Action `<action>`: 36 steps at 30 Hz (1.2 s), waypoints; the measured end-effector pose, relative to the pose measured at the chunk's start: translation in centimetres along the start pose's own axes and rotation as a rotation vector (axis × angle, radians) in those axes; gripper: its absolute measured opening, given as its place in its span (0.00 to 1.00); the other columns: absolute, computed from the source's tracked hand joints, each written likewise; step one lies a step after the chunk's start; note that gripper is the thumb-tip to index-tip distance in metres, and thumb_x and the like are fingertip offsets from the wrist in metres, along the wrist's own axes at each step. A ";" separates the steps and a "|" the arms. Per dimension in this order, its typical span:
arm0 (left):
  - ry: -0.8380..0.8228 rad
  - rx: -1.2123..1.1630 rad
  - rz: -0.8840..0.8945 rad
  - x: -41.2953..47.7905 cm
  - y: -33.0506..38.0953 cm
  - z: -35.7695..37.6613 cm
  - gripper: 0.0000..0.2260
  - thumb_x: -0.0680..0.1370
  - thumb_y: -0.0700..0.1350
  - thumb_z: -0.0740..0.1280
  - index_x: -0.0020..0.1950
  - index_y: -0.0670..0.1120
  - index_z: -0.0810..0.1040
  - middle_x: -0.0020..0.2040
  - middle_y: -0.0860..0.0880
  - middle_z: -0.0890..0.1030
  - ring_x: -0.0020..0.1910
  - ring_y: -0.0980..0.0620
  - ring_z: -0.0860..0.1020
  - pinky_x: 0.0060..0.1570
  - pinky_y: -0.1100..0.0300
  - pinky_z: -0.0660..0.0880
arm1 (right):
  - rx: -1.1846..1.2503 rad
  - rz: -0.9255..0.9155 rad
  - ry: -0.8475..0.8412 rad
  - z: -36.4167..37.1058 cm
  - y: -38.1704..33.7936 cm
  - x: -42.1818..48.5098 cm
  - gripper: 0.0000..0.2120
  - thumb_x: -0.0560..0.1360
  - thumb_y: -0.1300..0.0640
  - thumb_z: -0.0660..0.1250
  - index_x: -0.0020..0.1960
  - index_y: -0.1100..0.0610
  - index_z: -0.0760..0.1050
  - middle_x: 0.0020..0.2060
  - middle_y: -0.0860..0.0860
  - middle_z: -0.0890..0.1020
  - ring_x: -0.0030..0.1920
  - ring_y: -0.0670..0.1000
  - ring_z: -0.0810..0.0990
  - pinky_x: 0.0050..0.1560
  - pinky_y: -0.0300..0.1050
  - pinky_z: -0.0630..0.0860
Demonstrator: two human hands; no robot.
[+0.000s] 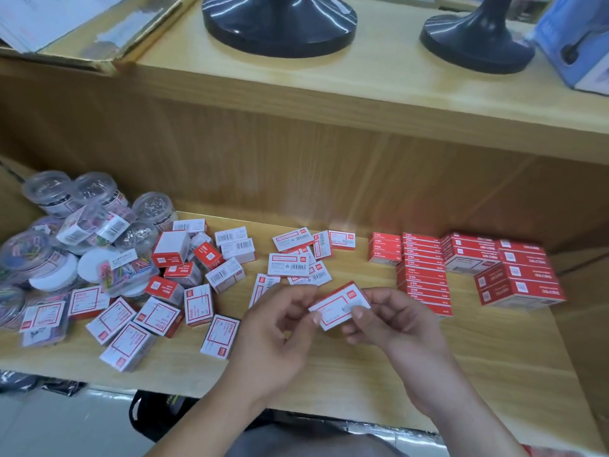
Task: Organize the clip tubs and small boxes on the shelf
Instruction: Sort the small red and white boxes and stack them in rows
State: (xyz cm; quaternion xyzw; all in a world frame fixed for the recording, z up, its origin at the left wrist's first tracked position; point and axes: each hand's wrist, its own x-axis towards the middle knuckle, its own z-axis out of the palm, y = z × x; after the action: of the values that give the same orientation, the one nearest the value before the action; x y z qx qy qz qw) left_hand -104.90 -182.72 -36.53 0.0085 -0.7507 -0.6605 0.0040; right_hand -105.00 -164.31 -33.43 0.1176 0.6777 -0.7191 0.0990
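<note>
Red-bordered white small box (336, 301), print illegible, in the pinch of left hand (280, 331) and right hand (398, 321).

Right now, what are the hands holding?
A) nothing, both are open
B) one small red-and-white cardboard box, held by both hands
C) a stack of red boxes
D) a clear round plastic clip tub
B: the left hand and the right hand each pinch an end of the small red-and-white cardboard box, thumbs on its face.
</note>
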 end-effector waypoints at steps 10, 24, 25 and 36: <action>-0.236 0.157 0.135 2.2 0.8 -1.7 0.11 0.77 0.35 0.71 0.54 0.50 0.85 0.48 0.54 0.80 0.46 0.49 0.81 0.46 0.58 0.80 | -0.960 -0.484 -0.091 -1.5 -1.2 1.5 0.12 0.73 0.47 0.70 0.57 0.40 0.80 0.44 0.36 0.82 0.46 0.42 0.80 0.44 0.44 0.78; -0.171 -0.012 -0.065 4.5 1.8 0.2 0.08 0.81 0.41 0.70 0.56 0.52 0.84 0.46 0.51 0.86 0.46 0.49 0.84 0.51 0.52 0.82 | -0.588 -0.143 -0.100 -3.4 -4.4 3.0 0.08 0.77 0.61 0.71 0.44 0.48 0.84 0.35 0.58 0.81 0.33 0.48 0.76 0.36 0.53 0.74; -0.189 -0.002 -0.056 4.3 1.7 0.3 0.08 0.79 0.43 0.72 0.56 0.53 0.84 0.46 0.53 0.85 0.46 0.50 0.83 0.48 0.54 0.82 | -0.595 -0.151 -0.097 -3.5 -4.2 3.0 0.08 0.77 0.61 0.71 0.45 0.48 0.83 0.35 0.58 0.81 0.33 0.48 0.75 0.36 0.54 0.74; -0.231 0.510 0.269 7.2 0.9 2.6 0.05 0.76 0.49 0.72 0.50 0.53 0.84 0.40 0.56 0.80 0.41 0.56 0.78 0.41 0.59 0.76 | -0.613 -0.328 0.086 -6.5 -3.6 3.8 0.14 0.79 0.65 0.67 0.58 0.48 0.80 0.43 0.45 0.86 0.44 0.43 0.84 0.46 0.36 0.79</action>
State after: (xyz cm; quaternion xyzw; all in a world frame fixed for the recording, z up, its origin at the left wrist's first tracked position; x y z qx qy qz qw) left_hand -112.10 -180.20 -35.97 -0.1655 -0.8821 -0.4409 0.0037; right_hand -109.45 -157.58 -31.54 0.0021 0.8754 -0.4831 -0.0155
